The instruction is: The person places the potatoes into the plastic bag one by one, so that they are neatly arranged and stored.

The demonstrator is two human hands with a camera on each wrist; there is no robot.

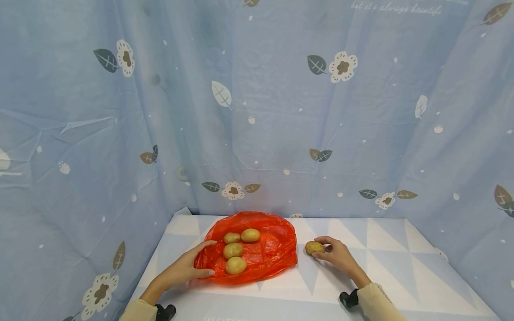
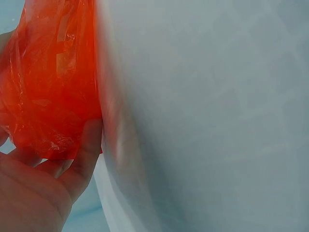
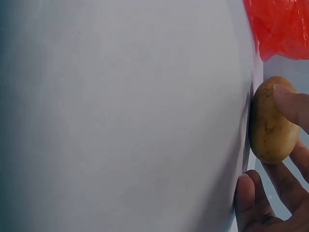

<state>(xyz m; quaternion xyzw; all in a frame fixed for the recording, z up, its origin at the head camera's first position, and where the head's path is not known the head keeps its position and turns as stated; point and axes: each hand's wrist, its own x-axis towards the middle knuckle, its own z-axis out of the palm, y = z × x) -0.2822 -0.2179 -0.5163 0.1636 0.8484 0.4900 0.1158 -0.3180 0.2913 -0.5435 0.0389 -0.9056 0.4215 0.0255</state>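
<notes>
A red plastic bag [image 1: 273,254] lies spread on the table, its mouth facing up. Several yellow potatoes [image 1: 236,265] sit in its left half. My left hand [image 1: 184,267] holds the bag's left side, thumb near the front and fingers farther back; the left wrist view shows the thumb [image 2: 89,150] against the red plastic [image 2: 58,87]. To the right of the bag, my right hand [image 1: 337,256] grips one potato [image 1: 314,248] between thumb and fingers. In the right wrist view this potato [image 3: 273,121] is close to the tabletop; whether it touches is unclear.
The table has a white and pale blue triangle-patterned cover [image 1: 385,267]. A blue curtain [image 1: 273,111] with flowers and leaves hangs behind it and along both sides. Dark wrist devices [image 1: 348,298] sit on both wrists.
</notes>
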